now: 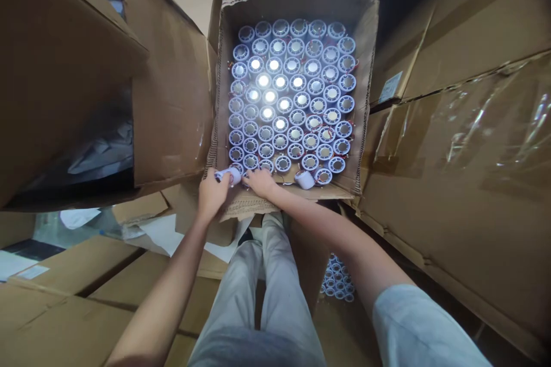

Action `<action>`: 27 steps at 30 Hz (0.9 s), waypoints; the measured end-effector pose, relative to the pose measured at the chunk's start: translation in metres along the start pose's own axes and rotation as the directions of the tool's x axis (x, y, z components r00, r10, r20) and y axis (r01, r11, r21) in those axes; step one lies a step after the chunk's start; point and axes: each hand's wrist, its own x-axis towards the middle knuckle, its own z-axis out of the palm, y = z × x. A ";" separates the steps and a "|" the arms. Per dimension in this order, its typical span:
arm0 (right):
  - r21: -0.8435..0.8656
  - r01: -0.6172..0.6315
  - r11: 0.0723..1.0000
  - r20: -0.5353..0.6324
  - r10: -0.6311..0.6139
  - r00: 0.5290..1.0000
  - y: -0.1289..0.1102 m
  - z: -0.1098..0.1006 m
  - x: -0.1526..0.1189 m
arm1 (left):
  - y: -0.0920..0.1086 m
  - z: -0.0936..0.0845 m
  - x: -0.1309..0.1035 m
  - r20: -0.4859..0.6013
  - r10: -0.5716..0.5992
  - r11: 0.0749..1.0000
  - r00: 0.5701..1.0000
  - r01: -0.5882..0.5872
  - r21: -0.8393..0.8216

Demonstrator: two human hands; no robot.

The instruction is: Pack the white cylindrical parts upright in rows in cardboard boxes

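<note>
An open cardboard box [361, 97] in front of me holds close rows of upright white cylinders [297, 117] with round silver centres and slotted rims. Thin red wires show between some of them. At the box's near left corner, my left hand [212, 194] is closed around a tilted white cylinder [233, 176]. My right hand [262, 182] reaches over the near edge, fingers bent down at the front row; what they grip there is hidden. Another white cylinder [305, 180] lies on its side near the front right.
Large cardboard boxes stand close by, an open one on the left [170, 86] and taped ones on the right [465, 143]. Below my right arm, more white cylinders [338, 280] sit low down. Flat cartons [81, 264] and white paper sheets [161, 232] lie at lower left.
</note>
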 end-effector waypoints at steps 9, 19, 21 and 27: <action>0.005 -0.125 0.992 0.024 0.125 0.992 -0.012 0.014 0.025 | -0.038 -0.020 -0.018 0.096 -0.004 0.996 0.995 0.012 -0.086; 0.241 -0.044 0.969 -0.189 0.091 0.978 0.060 0.001 -0.078 | 0.031 0.029 0.012 0.259 0.249 0.883 0.933 -0.329 0.334; 0.403 -0.110 0.908 -0.289 0.241 0.927 0.073 0.003 -0.104 | 0.046 0.045 0.019 0.245 0.284 0.856 0.927 -0.360 0.371; 0.777 -0.070 0.626 -0.480 0.660 0.578 0.082 0.016 -0.157 | 0.080 0.066 0.030 0.230 0.230 0.877 0.946 -0.303 0.373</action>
